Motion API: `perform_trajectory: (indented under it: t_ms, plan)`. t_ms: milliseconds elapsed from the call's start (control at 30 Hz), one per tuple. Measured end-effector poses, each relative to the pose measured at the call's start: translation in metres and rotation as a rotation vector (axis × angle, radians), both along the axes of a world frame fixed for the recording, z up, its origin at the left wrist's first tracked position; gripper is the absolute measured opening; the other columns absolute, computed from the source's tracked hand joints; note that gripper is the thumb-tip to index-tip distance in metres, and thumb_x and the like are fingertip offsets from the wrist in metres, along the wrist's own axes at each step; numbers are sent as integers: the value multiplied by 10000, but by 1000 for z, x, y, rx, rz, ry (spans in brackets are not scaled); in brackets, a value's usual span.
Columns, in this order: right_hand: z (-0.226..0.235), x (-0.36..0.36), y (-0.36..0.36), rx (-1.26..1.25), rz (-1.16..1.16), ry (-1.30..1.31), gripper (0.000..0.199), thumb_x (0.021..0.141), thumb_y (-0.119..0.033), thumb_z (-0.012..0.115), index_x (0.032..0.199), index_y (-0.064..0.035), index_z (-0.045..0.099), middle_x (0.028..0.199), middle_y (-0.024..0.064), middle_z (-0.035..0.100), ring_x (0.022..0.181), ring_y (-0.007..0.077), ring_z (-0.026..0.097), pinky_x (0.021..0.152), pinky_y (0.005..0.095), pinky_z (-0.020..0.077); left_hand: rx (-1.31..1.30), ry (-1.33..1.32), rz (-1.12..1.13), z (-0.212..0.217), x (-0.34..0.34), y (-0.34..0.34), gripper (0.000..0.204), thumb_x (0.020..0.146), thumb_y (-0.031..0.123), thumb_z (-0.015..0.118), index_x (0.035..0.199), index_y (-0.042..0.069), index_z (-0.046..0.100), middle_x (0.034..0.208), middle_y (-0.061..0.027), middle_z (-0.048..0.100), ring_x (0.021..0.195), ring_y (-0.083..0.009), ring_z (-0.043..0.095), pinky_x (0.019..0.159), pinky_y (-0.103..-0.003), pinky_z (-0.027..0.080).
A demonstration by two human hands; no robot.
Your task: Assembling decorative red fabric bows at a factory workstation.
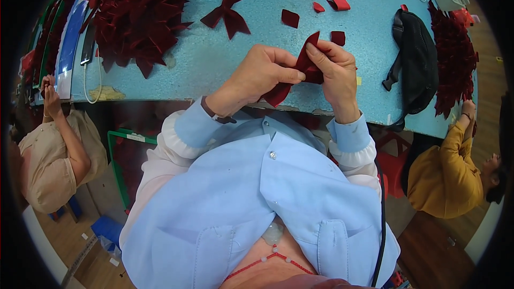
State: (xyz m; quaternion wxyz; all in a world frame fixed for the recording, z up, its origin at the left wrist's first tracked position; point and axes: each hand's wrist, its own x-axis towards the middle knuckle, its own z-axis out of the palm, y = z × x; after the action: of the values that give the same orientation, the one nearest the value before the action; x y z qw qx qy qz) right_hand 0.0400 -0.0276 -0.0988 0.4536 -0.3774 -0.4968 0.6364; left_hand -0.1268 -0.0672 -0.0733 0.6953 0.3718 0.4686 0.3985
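Both hands meet above the near edge of the blue desk (214, 64): the left hand (257, 77) pinches a dark red ribbon strip (300, 72) between thumb and fingers, and the right hand (334, 72) grips the same strip from the other side, fingers curled over its folded top. A finished red bow (230, 6) lies further back beside a big heap of bows (136, 16), with small ribbon scraps (290, 18) nearby. A black bag (416, 59) rests closed at the right, contents hidden
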Motion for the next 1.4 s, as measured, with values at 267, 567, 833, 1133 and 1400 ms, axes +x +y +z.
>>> perform_trajectory:
  t_ms: [267,567,833,1133,1400]
  plan:
    - [-4,4,2,-46,-26,-31,133,863,-88,604,928,19,649,840,45,659,730,86,607,655,214,493,-116,-83,-10,-10,0,-1,87,755,26,676,824,-7,636,683,-52,617,557,-113,588,512,-222,468]
    - [21,-1,12,289,-395,-101,176,897,-147,572,908,17,634,817,49,644,731,94,585,678,217,466,0,-187,198,-10,-22,4,175,734,24,704,886,-24,634,815,-88,653,728,-129,615,664,-237,487]
    - [21,-19,-32,187,-53,-228,161,879,-125,587,939,22,615,851,68,643,746,110,595,700,239,471,22,-149,394,2,-22,11,171,779,80,692,906,-13,626,866,-80,653,769,-139,621,714,-260,496]
    - [7,-17,-16,-82,30,-44,177,874,-116,588,971,31,601,875,43,631,785,96,584,723,213,454,-58,-266,305,-9,-26,15,157,767,91,708,864,-23,659,842,-90,663,767,-153,630,692,-269,505]
    - [19,-22,-15,-42,5,-89,164,848,-68,614,978,28,596,860,29,614,769,78,570,699,193,454,78,-128,296,-7,-22,17,165,765,99,714,841,-34,654,829,-95,654,727,-150,626,661,-262,505]
